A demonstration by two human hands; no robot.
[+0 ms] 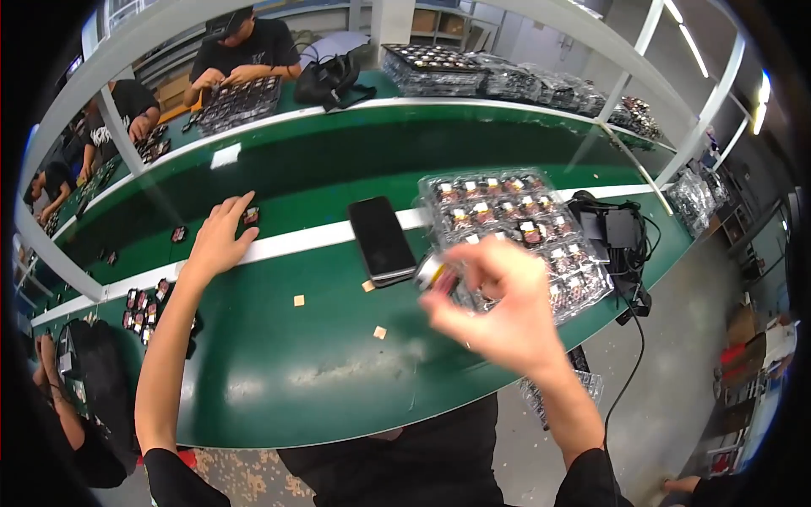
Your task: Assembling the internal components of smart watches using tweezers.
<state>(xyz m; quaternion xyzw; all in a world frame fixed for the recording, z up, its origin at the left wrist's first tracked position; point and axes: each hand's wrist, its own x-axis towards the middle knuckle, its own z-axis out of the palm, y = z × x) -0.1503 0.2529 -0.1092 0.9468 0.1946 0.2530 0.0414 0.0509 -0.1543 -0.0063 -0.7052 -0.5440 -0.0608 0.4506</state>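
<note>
My left hand (223,239) reaches over the white strip onto the green belt, fingers stretched out and holding nothing. Right beside its fingers lies a small dark component (250,215) with a reddish middle; whether they touch, I cannot tell. Between thumb and fingers, my right hand (500,306) pinches a similar small component (437,275) with white, yellow and red on it. That hand hovers in front of a clear plastic tray (432,188), whose pockets hold rows of such components, and hides part of it. Another component (178,234) sits on the belt left of my left hand.
A black phone (382,239) lies left of the tray. Black adapters and cables (621,235) crowd its right side. A cluster of components (144,314) rests near my left forearm. Small tan squares (380,333) dot the green table (304,380). Across the belt, a person (245,59) handles stacked trays.
</note>
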